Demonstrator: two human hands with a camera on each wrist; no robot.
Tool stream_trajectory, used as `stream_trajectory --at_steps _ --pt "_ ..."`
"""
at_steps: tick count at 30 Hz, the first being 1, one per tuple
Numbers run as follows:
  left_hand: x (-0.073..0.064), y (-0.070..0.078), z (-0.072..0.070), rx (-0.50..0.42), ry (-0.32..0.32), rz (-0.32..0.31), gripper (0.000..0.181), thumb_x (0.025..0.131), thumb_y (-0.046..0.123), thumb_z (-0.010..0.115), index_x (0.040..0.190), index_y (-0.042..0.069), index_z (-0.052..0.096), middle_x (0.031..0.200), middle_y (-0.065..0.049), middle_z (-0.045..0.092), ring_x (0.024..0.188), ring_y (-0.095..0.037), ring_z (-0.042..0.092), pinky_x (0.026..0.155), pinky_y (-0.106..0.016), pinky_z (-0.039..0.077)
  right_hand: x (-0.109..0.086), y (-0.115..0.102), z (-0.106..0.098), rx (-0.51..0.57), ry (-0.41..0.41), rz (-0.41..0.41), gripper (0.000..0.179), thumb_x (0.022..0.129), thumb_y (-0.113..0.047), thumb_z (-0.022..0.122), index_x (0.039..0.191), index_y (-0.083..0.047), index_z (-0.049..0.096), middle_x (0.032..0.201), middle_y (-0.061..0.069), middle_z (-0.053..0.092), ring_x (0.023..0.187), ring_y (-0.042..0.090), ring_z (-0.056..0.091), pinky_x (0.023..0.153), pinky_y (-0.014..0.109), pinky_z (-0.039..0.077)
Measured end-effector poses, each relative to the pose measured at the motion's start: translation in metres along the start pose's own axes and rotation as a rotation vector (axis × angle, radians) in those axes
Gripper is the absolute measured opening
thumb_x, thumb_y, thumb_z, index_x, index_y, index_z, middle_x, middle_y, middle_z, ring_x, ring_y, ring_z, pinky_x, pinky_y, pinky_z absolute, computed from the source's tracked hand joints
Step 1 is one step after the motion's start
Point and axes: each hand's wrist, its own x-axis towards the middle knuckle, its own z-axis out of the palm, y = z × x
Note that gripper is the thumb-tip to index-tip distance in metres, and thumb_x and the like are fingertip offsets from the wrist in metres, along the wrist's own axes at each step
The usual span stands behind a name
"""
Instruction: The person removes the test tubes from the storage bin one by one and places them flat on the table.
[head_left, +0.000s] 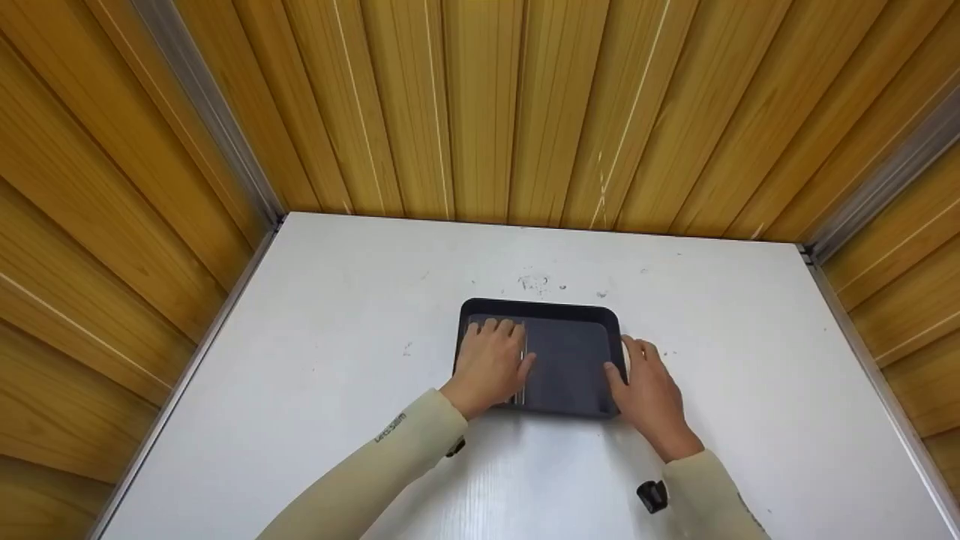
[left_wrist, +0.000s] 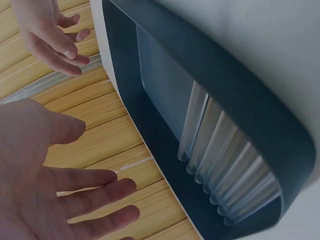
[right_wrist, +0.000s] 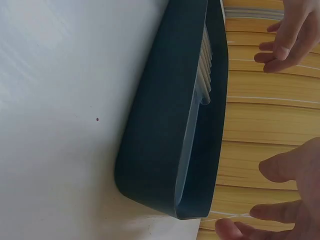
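Note:
A dark, shallow rectangular tray (head_left: 570, 360) sits on the white table. Several clear test tubes (left_wrist: 192, 122) lie side by side at its left end, mostly hidden under my left hand in the head view. That left hand (head_left: 489, 367) hovers over them, its fingers loosely extended and, in the left wrist view, holding nothing. Beside the tray's right edge is my right hand (head_left: 651, 390), thumb and fingers spread apart. The right wrist view shows this hand (right_wrist: 295, 205) near the tray's wall, with a gap between them.
Wood-patterned panels (head_left: 480, 112) rise behind the table (head_left: 360, 300) and along both sides, with metal posts at the corners. Small dark marks (head_left: 534, 283) dot the tabletop behind the tray. A black wrist device (head_left: 652, 496) shows beside the right sleeve.

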Motion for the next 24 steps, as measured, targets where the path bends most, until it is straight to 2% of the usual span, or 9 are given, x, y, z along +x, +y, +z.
stream_trajectory --at_steps 5,10,15,21,24 --pt "0.0 -0.001 0.006 -0.016 -0.024 -0.011 0.038 0.09 0.046 0.046 0.102 0.014 0.062 0.098 -0.001 0.063 0.091 -0.022 0.059 0.077 -0.04 0.045 0.0 0.001 0.002 -0.007 -0.008 0.018 0.057 0.09 -0.029 0.052 0.137 -0.003 0.034 0.132 0.022 0.041 0.108 0.041 0.052 0.08 0.051 0.044" --pt "0.002 -0.003 0.014 -0.032 -0.05 -0.02 0.037 0.089 0.044 0.05 0.103 0.013 0.064 0.098 -0.002 0.066 0.091 -0.022 0.061 0.078 -0.041 0.046 0.0 0.005 0.007 0.008 -0.033 0.035 0.058 0.091 -0.029 0.051 0.138 -0.002 0.032 0.131 0.022 0.041 0.11 0.042 0.051 0.083 0.052 0.042" --pt "0.003 -0.004 0.021 -0.05 -0.044 -0.025 0.033 0.085 0.043 0.056 0.095 0.012 0.066 0.089 -0.002 0.067 0.081 -0.021 0.063 0.069 -0.039 0.048 0.0 0.007 0.011 0.013 -0.063 0.055 0.057 0.092 -0.028 0.05 0.139 -0.002 0.031 0.131 0.023 0.041 0.113 0.042 0.049 0.087 0.052 0.041" --pt "0.004 -0.005 0.027 -0.039 -0.065 -0.038 0.032 0.083 0.043 0.059 0.091 0.012 0.064 0.079 -0.001 0.066 0.07 -0.02 0.063 0.06 -0.037 0.048 0.001 0.009 0.013 0.003 -0.029 0.028 0.055 0.092 -0.025 0.05 0.138 -0.001 0.033 0.127 0.023 0.045 0.105 0.041 0.054 0.082 0.051 0.044" --pt "0.005 -0.003 0.029 -0.043 -0.046 -0.033 0.031 0.081 0.041 0.061 0.087 0.012 0.065 0.072 -0.001 0.066 0.062 -0.019 0.063 0.053 -0.035 0.048 0.001 0.011 0.016 -0.012 -0.002 0.021 0.053 0.091 -0.023 0.052 0.136 -0.001 0.036 0.124 0.022 0.046 0.102 0.04 0.056 0.079 0.05 0.045"
